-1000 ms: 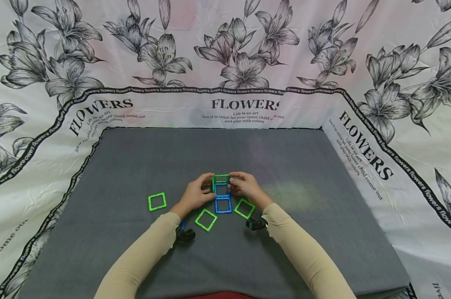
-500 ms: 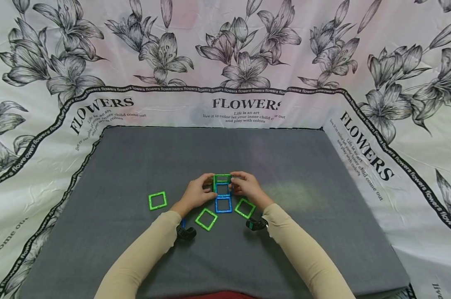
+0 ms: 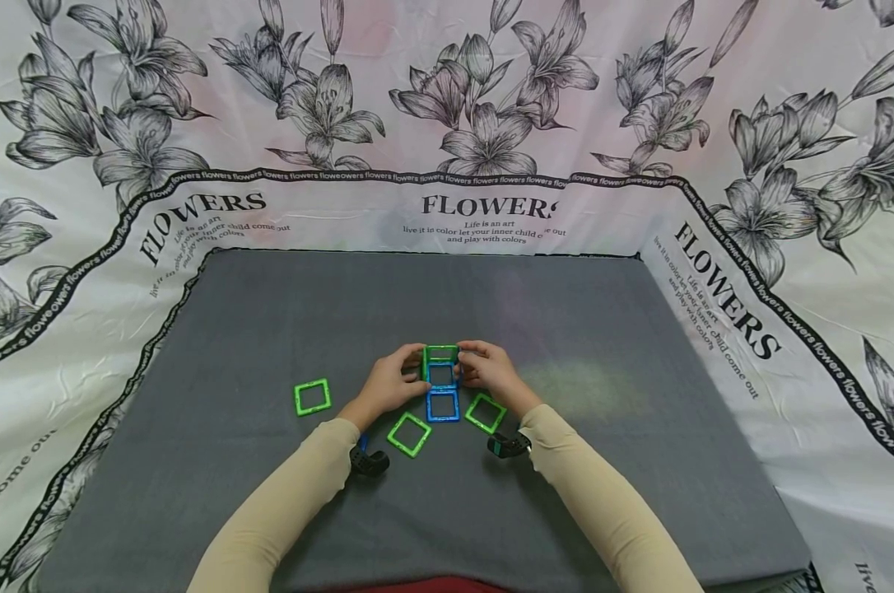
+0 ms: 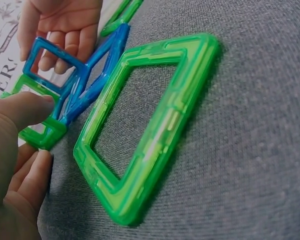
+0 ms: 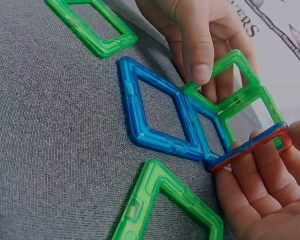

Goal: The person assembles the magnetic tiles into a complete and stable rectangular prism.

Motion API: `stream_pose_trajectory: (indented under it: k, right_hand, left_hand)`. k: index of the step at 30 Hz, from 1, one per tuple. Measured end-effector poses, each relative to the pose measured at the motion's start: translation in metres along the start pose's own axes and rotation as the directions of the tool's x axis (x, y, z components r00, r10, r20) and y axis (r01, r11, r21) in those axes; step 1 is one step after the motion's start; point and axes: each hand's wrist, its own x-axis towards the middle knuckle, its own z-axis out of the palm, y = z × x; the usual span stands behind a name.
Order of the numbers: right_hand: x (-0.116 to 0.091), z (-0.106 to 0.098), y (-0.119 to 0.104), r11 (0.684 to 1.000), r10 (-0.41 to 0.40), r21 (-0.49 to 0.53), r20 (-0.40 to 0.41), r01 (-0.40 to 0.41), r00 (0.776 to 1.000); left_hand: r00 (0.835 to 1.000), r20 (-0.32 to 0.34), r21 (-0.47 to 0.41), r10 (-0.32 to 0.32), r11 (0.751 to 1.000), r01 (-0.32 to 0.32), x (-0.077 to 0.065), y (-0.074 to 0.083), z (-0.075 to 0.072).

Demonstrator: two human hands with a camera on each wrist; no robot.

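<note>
A small build of square magnetic tiles stands between the two hands. A blue base tile point(image 3: 441, 365) lies flat, joined to a second flat blue tile point(image 5: 131, 107) at the near side. Green tiles stand upright at its left point(image 5: 242, 67) and back point(image 5: 272, 106). My left hand point(image 3: 389, 380) pinches the left green tile, thumb on one face and fingers on the other. At the right side, my right hand point(image 3: 494, 375) holds an upright blue tile point(image 4: 60, 52), which shows a red lower edge in the right wrist view.
Loose green tiles lie on the grey cloth: one far left point(image 3: 296, 401), one at the near side point(image 3: 400, 448), one by the right wrist point(image 3: 478, 425). Black wrist cameras point(image 3: 369, 463) hang under both forearms. A flower-printed curtain point(image 3: 484, 214) borders the table.
</note>
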Motion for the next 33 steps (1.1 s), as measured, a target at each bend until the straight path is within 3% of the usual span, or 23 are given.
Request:
stream_pose_trajectory:
  k: [8,14,17,20,23,27,30,33]
  right_hand:
    - [0.002,0.002,0.002,1.000,0.000,0.003,0.001,0.000,1.000]
    - [0.001,0.000,0.009,1.000,0.015,0.025,-0.011,-0.015,1.000]
    - [0.000,-0.001,0.011,0.999,0.015,0.029,-0.004,-0.015,1.000]
    - [-0.001,-0.002,0.011,0.999,0.003,0.033,0.000,-0.003,1.000]
    - [-0.001,-0.003,0.009,0.999,-0.008,0.035,0.005,0.008,1.000]
    - [-0.001,-0.003,0.006,0.999,-0.010,0.035,0.011,0.010,1.000]
    - [-0.001,-0.004,0.005,0.999,-0.005,0.037,0.012,0.005,1.000]
    - [-0.001,-0.003,0.004,0.999,-0.001,0.042,0.015,0.001,1.000]
  left_hand:
    - [1.000,-0.001,0.001,-0.004,1.000,0.004,-0.001,-0.002,-0.001]
    - [0.997,0.075,-0.051,0.022,0.999,-0.018,-0.009,-0.001,-0.008]
    - [0.997,0.057,0.010,0.054,0.998,-0.054,-0.017,0.003,-0.020]
    - [0.997,0.003,0.122,0.078,0.989,-0.078,-0.025,0.005,-0.042]
    - [0.997,-0.032,0.257,0.072,0.964,-0.061,-0.034,0.001,-0.067]
    - [1.000,-0.015,0.427,-0.004,0.904,0.010,-0.050,-0.012,-0.096]
    - [0.998,0.014,0.513,-0.067,0.857,0.050,-0.063,-0.022,-0.110]
    - [0.995,0.021,0.546,-0.100,0.834,0.073,-0.074,-0.029,-0.117]
